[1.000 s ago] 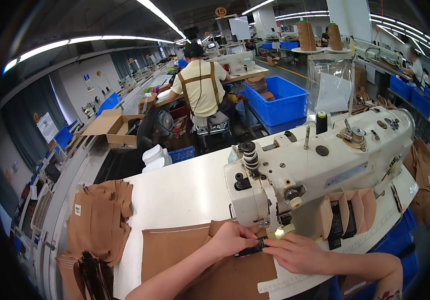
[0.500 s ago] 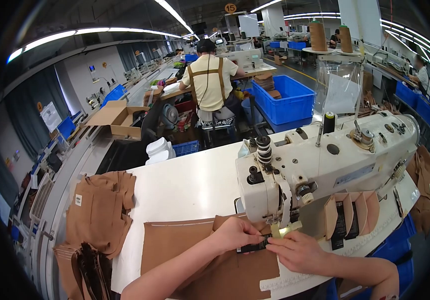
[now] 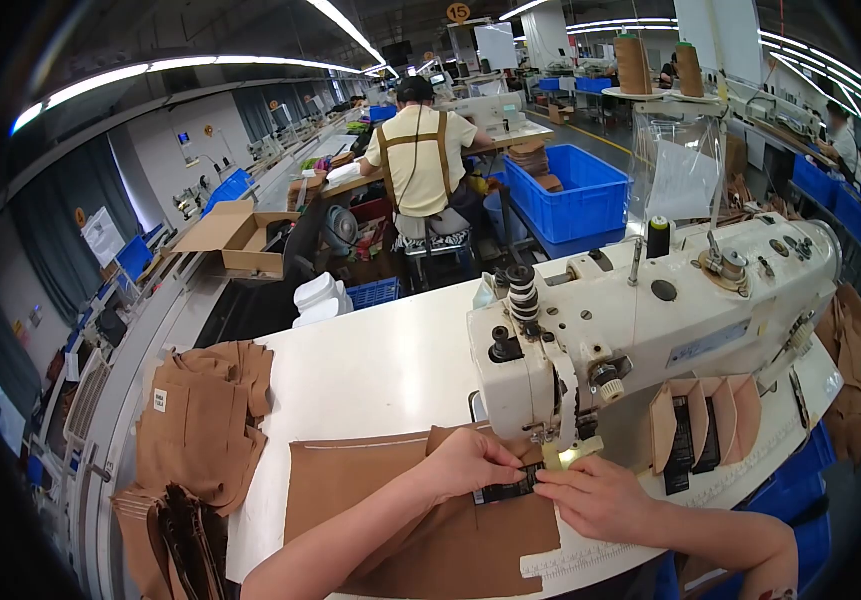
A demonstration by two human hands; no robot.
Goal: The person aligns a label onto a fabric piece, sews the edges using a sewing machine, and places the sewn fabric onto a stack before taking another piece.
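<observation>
A brown fabric panel (image 3: pixel 350 500) lies on the white table under both forearms, its upper edge running beneath the head of the sewing machine (image 3: pixel 640 310). On the panel sits a black label (image 3: pixel 503 492) with fine light print. My left hand (image 3: pixel 465 465) pinches the label's upper edge with thumb and fingertips. My right hand (image 3: pixel 595 497) presses closed fingertips on the label's right end, just below the lit needle area. The needle itself is hidden behind the machine's parts and the fingers.
Brown fabric pieces (image 3: pixel 205 420) are piled at the left. A divided holder (image 3: pixel 705 425) with black labels stands right of the needle. Beyond the table are a blue crate (image 3: pixel 570 195), a cardboard box (image 3: pixel 245 240) and a seated co-worker (image 3: pixel 418 160).
Both hands stay on the label in nearly the same place. The whole view has shifted slightly.
</observation>
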